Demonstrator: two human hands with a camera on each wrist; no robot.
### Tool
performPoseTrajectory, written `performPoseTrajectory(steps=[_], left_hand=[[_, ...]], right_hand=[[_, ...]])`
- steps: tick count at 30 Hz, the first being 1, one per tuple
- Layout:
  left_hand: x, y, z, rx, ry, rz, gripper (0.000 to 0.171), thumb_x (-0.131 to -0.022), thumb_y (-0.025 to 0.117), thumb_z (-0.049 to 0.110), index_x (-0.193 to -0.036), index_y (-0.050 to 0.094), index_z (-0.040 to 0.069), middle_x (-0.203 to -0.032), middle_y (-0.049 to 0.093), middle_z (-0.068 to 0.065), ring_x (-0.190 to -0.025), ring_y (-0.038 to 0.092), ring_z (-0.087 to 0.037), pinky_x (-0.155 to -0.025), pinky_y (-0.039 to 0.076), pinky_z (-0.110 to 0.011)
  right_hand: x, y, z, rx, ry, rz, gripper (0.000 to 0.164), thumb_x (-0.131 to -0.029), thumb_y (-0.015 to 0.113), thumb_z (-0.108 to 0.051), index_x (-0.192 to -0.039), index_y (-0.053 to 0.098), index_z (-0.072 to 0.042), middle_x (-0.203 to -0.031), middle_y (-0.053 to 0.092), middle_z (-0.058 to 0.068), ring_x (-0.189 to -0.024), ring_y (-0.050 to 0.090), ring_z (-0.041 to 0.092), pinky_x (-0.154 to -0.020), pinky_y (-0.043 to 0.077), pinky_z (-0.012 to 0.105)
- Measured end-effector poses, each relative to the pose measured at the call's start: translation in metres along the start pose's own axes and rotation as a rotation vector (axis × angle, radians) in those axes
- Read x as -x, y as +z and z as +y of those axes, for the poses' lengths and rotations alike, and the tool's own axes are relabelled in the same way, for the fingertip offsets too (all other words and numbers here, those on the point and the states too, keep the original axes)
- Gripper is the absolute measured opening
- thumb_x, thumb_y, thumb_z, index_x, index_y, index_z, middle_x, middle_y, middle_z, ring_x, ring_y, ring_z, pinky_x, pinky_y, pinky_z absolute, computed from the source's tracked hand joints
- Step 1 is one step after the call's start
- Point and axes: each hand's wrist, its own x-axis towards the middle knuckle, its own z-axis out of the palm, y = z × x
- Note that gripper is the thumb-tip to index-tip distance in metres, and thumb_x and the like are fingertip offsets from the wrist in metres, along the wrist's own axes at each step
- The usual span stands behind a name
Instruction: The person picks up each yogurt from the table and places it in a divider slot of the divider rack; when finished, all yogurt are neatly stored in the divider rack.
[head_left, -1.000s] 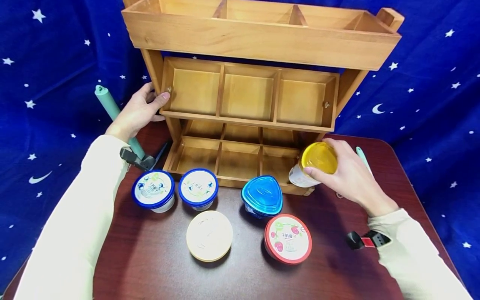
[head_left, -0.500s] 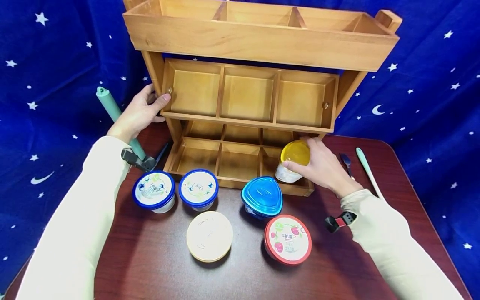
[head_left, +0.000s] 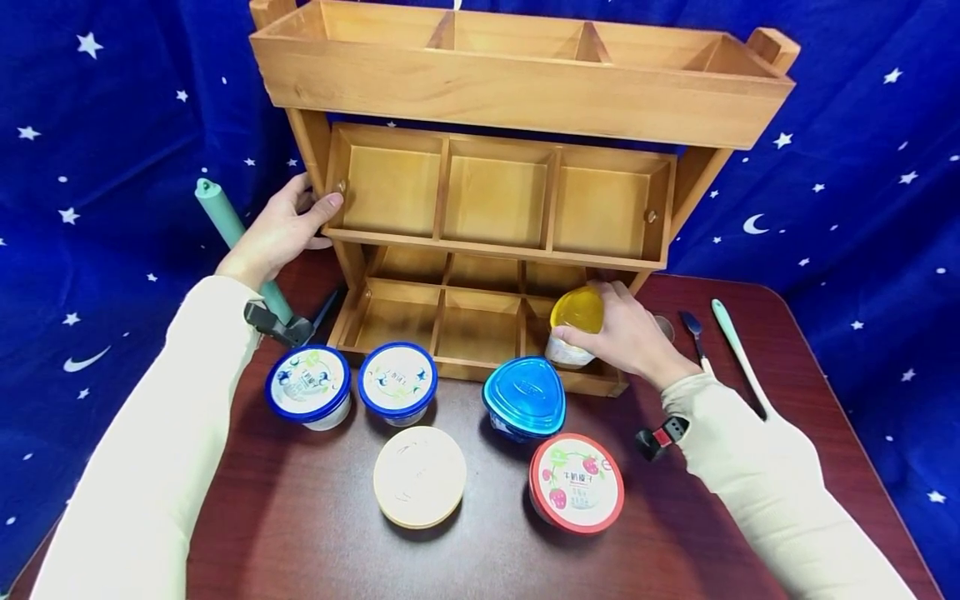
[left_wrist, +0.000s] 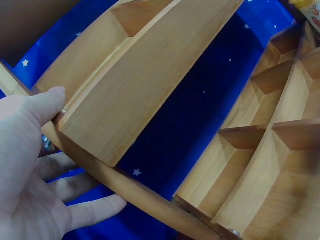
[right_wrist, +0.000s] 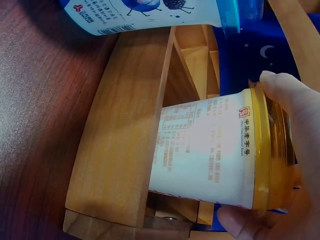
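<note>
My right hand grips a white tub with a yellow lid by the lid, fingers and thumb on opposite sides. The tub's lower part is inside the right compartment of the bottom tier; in the right wrist view the white tub leans behind the wooden front board. My left hand holds the left side of the wooden rack, thumb on the middle tray's end and fingers behind the upright, as the left wrist view also shows. A blue triangular-lidded tub stands just in front of the rack.
Two blue-rimmed tubs, the left one and the right one, a cream-lidded tub and a red-lidded tub stand on the table. A green-handled utensil and a dark fork-like utensil lie at right.
My right hand has carried the yellow-lidded tub leftward, from the rack's right end into the bottom right compartment. My left hand keeps its hold on the rack.
</note>
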Motion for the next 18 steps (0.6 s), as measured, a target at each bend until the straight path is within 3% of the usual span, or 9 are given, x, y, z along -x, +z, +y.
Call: performPoseTrajectory(steps=[12,18], left_hand=[[-0.0014,-0.0004,-0.0007,0.009,-0.012,-0.001,0.066,-0.102,0.046,0.044,-0.157,0.018,0.018,-0.155,0.034,-0.020,-0.135,0.044,-0.036,-0.105,0.047,-0.055],[-0.0005,-0.0003,-0.0005,0.006,-0.007,-0.002,0.066,-0.102,0.046,0.044,-0.156,0.019,0.017,-0.154,0.034,-0.020,-0.135,0.045,-0.037,-0.105,0.046,-0.055]], right_hand=[[-0.0032,0.0096,0.0014,-0.001,-0.001,0.002,0.097,-0.084,0.067,-0.064,-0.146,0.036,0.003,-0.134,0.047,0.026,-0.102,0.058,0.038,-0.087,0.054,0.052],[-0.0003,0.0087,0.0008,-0.002,0.005,0.005,0.102,-0.083,0.067,-0.065,-0.151,0.030,0.002,-0.137,0.045,0.028,-0.107,0.057,0.041,-0.091,0.052,0.055]])
